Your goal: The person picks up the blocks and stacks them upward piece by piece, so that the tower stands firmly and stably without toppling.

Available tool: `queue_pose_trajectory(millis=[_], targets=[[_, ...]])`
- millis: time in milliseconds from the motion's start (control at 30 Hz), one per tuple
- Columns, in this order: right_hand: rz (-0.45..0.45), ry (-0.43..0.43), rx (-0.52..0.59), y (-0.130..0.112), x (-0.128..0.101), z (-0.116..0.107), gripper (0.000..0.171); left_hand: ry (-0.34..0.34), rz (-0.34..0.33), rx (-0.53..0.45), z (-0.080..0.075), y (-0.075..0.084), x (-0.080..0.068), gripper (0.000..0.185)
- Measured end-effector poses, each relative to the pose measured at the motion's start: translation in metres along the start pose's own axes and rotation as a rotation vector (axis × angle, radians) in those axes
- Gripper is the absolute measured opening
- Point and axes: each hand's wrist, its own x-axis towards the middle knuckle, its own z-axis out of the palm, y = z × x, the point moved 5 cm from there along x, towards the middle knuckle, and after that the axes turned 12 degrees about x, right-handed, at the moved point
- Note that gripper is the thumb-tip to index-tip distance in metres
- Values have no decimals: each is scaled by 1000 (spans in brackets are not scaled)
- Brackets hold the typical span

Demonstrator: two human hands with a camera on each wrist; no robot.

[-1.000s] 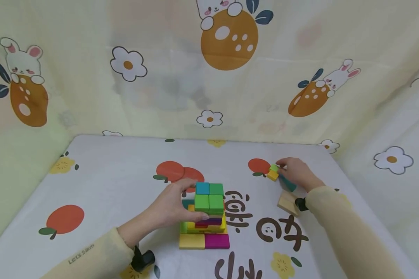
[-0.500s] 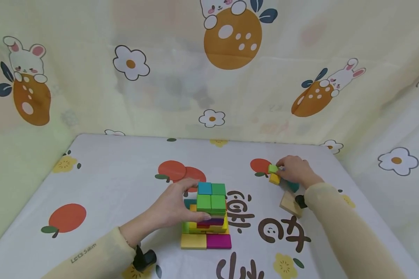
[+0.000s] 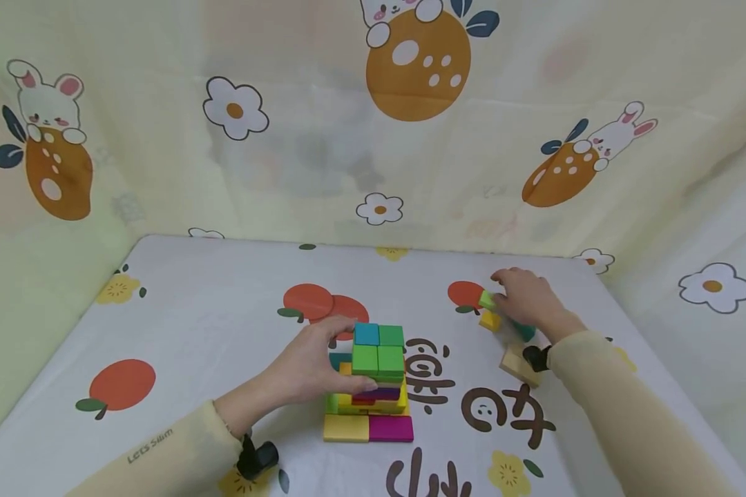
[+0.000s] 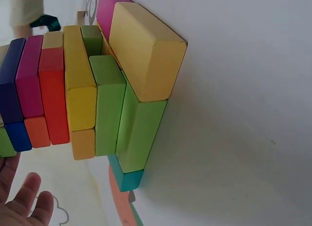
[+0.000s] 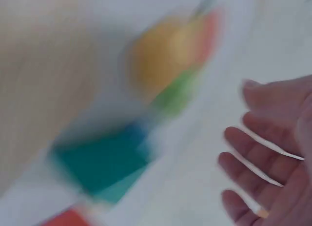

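My left hand (image 3: pixel 304 366) holds a tower of coloured wooden blocks (image 3: pixel 378 360) from its left side, thumb across the front and index finger at the back. In the left wrist view, the stacked blocks (image 4: pixel 80 99) appear sideways, with several fingers spread at lower left. At the far right, my right hand (image 3: pixel 528 300) is over a small group of loose blocks: a light green block (image 3: pixel 487 300), a yellow block (image 3: pixel 489 321) and a teal block (image 3: pixel 525 332). The right wrist view shows its fingers (image 5: pixel 253 148) extended and holding nothing; the blocks there are blurred.
A plain wooden block (image 3: pixel 520 364) lies nearer than the loose group, by the right wrist. A corner of something red (image 5: pixel 68 218) shows at the lower edge of the right wrist view. A printed curtain (image 3: pixel 286 172) rises behind the white table cover (image 3: pixel 224 297).
My right hand has shifted slightly up and away from the loose blocks, its fingers spreading. The left hand keeps its hold on the tower. The whole head view has drifted a little.
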Motion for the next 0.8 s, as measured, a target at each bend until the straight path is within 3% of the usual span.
queue_pose_trajectory(millis=[67,133,200,267,500,633,800], targets=[[-128,81,112,-35,-18,-1,40,5,2,6,0,0,-1,76],[-268,107,249,-70,-39,4,38,6,-3,-5,0,0,-2,77],[-387,81,374,-98,-60,13,40,2,-12,-27,1,-1,-3,79],[-450,36,454,-119,-76,24,46,-5,-12,-62,0,-2,-4,82],[-505,-9,539,-147,-95,41,65,-2,44,-183,-9,-8,-9,80],[-503,-2,545,-151,-96,43,65,25,79,-181,-13,-11,-11,72],[-515,30,520,-153,-97,41,64,40,75,-151,-15,-12,-13,70]])
